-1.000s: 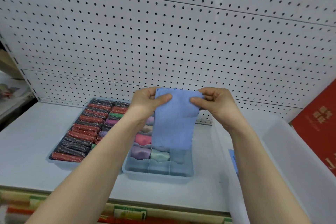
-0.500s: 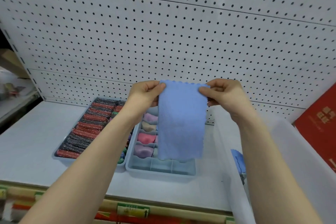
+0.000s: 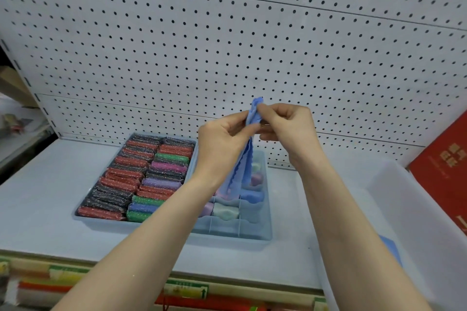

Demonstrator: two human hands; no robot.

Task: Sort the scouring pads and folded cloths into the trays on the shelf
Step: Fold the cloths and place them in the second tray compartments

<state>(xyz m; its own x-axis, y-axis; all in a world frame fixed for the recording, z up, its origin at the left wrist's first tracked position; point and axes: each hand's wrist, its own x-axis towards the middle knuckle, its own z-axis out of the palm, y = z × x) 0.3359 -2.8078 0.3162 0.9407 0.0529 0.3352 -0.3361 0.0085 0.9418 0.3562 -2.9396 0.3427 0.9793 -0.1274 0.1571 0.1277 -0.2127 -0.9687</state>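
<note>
Sorting, left to right:
Pad tray: packed with scouring pads, left of the cloth tray.
Left hand: grip pinching the blue cloth's top edge.
Blue cloth: hangs doubled over the cloth tray, probably for folding.
Right hand: grip pinching the same edge.
Open room: front compartments look vacant; a clear bin crowds the right.

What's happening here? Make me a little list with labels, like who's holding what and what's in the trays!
Held thing: soft blue cloth with a wavy edge, folded narrow, hanging down
Left hand: pinches the cloth near its top
Right hand: pinches the cloth's top
Left blue tray: rows of sparkly red, black, green and purple scouring pads
Divided blue tray: pastel folded cloths; front compartments look empty
Behind: white pegboard wall
</note>
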